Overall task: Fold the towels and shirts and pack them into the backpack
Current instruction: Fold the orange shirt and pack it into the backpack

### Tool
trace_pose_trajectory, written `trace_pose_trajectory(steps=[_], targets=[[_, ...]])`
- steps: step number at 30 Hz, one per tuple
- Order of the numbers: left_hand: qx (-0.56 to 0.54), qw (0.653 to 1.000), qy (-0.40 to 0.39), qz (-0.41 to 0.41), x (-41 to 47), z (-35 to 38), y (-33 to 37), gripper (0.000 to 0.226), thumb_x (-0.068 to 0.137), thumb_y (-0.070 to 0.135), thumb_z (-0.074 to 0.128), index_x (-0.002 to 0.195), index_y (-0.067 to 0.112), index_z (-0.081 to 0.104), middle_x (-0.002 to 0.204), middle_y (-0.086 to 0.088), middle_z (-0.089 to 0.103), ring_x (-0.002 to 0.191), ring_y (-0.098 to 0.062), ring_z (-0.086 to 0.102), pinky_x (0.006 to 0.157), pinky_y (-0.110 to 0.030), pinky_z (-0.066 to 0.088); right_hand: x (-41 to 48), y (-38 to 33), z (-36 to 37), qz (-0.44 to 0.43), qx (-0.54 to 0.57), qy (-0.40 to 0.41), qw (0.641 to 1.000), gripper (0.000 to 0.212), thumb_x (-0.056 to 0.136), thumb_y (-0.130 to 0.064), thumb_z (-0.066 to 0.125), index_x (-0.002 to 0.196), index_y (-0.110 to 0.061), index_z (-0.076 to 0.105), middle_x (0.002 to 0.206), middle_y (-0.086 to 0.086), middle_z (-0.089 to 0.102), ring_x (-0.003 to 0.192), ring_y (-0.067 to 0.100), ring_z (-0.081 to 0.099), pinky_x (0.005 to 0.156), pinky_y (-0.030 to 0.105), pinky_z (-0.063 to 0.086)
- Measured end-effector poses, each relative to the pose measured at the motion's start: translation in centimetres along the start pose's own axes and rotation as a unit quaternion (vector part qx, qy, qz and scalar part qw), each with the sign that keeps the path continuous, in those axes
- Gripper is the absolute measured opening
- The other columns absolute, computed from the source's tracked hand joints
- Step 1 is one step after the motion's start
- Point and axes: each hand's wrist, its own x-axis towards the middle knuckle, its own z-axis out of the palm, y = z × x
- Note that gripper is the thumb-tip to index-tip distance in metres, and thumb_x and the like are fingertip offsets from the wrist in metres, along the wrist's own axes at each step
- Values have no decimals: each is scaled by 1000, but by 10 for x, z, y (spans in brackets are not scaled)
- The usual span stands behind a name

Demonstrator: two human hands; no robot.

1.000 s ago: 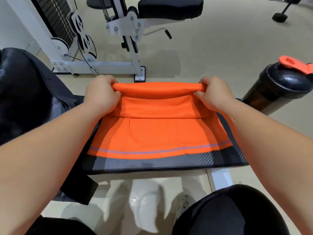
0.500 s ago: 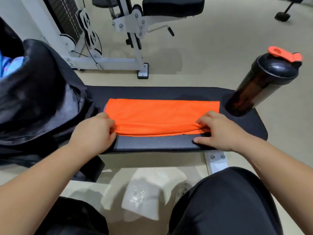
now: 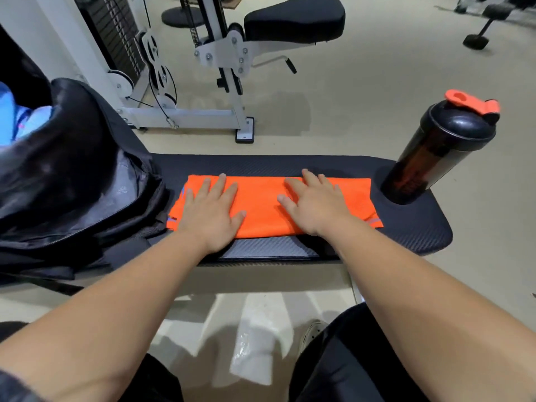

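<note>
Head camera, gym bench: a person presses both palms on a folded orange towel (image 3: 261, 200) lying lengthwise on a black padded bench (image 3: 412, 227). The left hand (image 3: 210, 211) covers the towel's left third and the right hand (image 3: 316, 206) rests just right of its centre. The fingers of both hands are straight and spread, gripping nothing.

The view from 1 second earlier shows the same 2 hands pinching the towel's far edge and drawing it toward the body. At 0.5 seconds earlier they are setting that edge down along the near side. Now the pinch is released and the towel lies as a narrower strip, its layers stacked and its blue-grey stripe (image 3: 374, 221) showing at the near corners.

That fold looks complete, and the flat palms suggest smoothing before the next one. The strip is still long, so at least 1 more fold across its length seems likely before packing.

A black backpack (image 3: 72, 184) lies open at the bench's left end, just beside the towel's left edge; whether they touch cannot be told. Pale blue fabric (image 3: 17, 120) shows in its mouth, so some packing appears done. A black shaker bottle (image 3: 435, 152) with an orange cap stands at the right end, near the towel but apart from it.
</note>
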Motion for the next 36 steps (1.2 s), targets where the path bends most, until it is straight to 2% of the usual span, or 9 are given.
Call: trace_pose_trajectory(steps=[2, 4, 11, 15, 19, 22, 27, 32, 36], targets=[[5, 1000, -11, -19, -4, 14, 1, 77, 97, 66, 26, 161, 25, 13, 169, -2, -3, 155, -30, -1, 122, -60, 7, 5, 13, 16, 37, -4, -40, 999, 75, 90, -79, 23, 157, -46, 9, 169, -2, -10, 154, 34, -9, 121, 60, -3], [1, 999, 6, -35, -9, 19, 1, 85, 94, 72, 22, 161, 22, 8, 169, -4, -7, 155, -30, -5, 122, -60, 4, 0, 33, 28, 36, -26, -16, 999, 86, 81, -89, 17, 155, -51, -1, 167, -5, -18, 153, 29, -19, 119, 62, -10], [-10, 999, 5, -53, -11, 20, 1, 98, 84, 81, 11, 161, 19, 5, 168, -10, -6, 155, -30, -7, 123, -58, 4, -4, 78, 28, -13, -42, 33, 998, 92, 76, -94, 15, 154, -52, -6, 168, -11, -11, 154, 25, -15, 123, 57, -2], [-130, 990, 53, -16, -14, 7, -14, 85, 88, 70, 29, 155, 17, 34, 166, -13, 18, 152, -33, 16, 124, -50, 16, -5, 78, 27, -20, -38, 64, 997, 91, 78, -92, 12, 157, -47, 4, 169, -4, -4, 155, 26, -9, 122, 58, -3], [-52, 985, 160, 29, -15, -9, -36, 61, 91, 55, 37, 129, 14, 61, 140, -19, 52, 127, -41, 47, 108, -52, 41, -7, 44, 16, -84, -57, 129, 986, 89, 82, -87, 16, 158, -40, 17, 169, 4, -1, 155, 29, -7, 121, 59, -7], [4, 996, 89, -11, -8, -24, -38, 58, 91, 59, 40, 134, 22, 51, 125, -13, 55, 113, -39, 51, 95, -51, 49, -12, 5, 28, -157, -50, 105, 981, 87, 83, -85, 17, 158, -41, 17, 169, 1, -5, 155, 29, -10, 119, 63, -6], [18, 994, -26, -101, 0, -29, -30, 69, 89, 65, 54, 147, 34, 32, 124, -17, 52, 115, -40, 51, 97, -47, 46, -7, 4, 46, -150, -84, 55, 984, 85, 84, -85, 7, 158, -44, 4, 169, -1, -8, 154, 28, -14, 118, 64, -7], [-154, 976, -21, -154, 4, -30, -31, 64, 80, 53, 73, 137, 39, 47, 124, -9, 56, 114, -34, 57, 98, -42, 48, -6, 4, 44, -154, -74, 44, 984, 84, 84, -85, 6, 158, -44, 2, 169, -3, -9, 154, 26, -14, 119, 63, -7], [-378, 910, 57, -162, 0, -30, -31, 42, 73, 18, 78, 110, 36, 68, 112, 13, 66, 102, -14, 62, 91, -32, 49, -8, 8, 42, -155, -79, 41, 984, 82, 86, -83, 7, 158, -44, 0, 168, -3, -10, 154, 26, -15, 119, 61, -8]])
